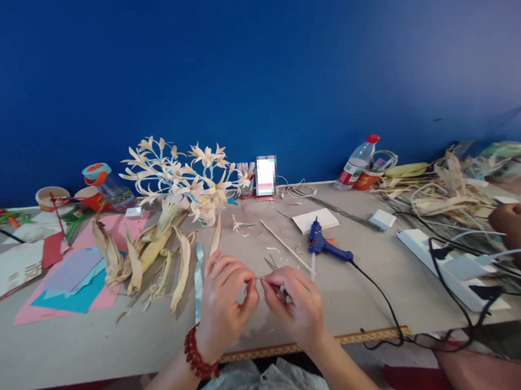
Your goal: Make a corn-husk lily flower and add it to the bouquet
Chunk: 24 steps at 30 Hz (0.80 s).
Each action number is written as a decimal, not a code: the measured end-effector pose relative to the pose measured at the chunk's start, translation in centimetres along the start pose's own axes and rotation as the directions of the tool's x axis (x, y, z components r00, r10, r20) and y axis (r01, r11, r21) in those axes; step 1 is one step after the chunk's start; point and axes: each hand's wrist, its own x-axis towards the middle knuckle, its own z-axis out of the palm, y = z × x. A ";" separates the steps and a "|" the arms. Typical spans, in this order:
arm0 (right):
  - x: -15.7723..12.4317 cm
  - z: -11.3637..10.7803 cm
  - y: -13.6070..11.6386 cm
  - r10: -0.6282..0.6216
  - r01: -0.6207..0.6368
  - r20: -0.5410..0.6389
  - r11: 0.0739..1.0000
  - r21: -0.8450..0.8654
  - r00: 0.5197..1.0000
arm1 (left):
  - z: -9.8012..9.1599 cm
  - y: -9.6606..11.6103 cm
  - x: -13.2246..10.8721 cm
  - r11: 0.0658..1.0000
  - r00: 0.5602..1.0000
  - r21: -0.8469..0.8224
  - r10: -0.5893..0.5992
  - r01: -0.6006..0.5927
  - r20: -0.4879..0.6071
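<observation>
My left hand (pixel 227 297), with a red bead bracelet (pixel 196 353) at its wrist, pinches thumb and forefinger together above the table. Tip to tip with it, my right hand (pixel 297 298) is pinched too. Between the fingertips is a tiny pale, thin piece, too small to name. Scissors (pixel 271 262) lie partly hidden behind my right hand. A light wooden stick (pixel 286 246) and a blue glue gun (pixel 325 244) are just beyond it. Close to my left hand lie a light blue ribbon (pixel 199 275) and a dried corn husk (pixel 183 270). A small husk flower (pixel 241 224) lies farther back.
Husk flowers (pixel 193 184) stand in cups at the back, beside a propped phone (pixel 266 176). Coloured paper (pixel 72 295) and husks cover the left. On the right are a bottle (pixel 356 164), a power strip (pixel 442 272), trailing cables and another person's hand (pixel 516 226).
</observation>
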 end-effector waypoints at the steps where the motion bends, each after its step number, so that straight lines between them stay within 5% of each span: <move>1: 0.0 -0.2 0.1 -0.002 0.002 -0.003 1.000 0.006 1.000 | -0.1 -0.4 -0.1 1.000 1.000 0.007 -0.008 0.008 -0.024; 5: -0.2 -0.8 0.3 0.015 -0.014 -0.042 1.000 0.010 0.999 | -1.1 -1.6 -0.5 0.999 0.990 0.050 -0.015 0.022 -0.138; 10: -0.1 -0.3 0.3 -0.019 0.019 -0.016 1.000 0.020 1.000 | -1.5 -0.1 0.1 0.991 0.996 0.096 0.092 -0.092 0.001; 15: 0.1 0.0 0.2 -0.021 0.021 -0.005 1.000 0.019 1.000 | -0.9 1.3 0.8 0.989 0.995 0.105 0.103 -0.102 0.003; 24: 0.1 -0.3 0.3 -0.018 0.020 -0.034 0.999 0.039 0.999 | -1.6 -1.4 0.4 0.966 0.976 0.244 0.126 -0.080 -0.178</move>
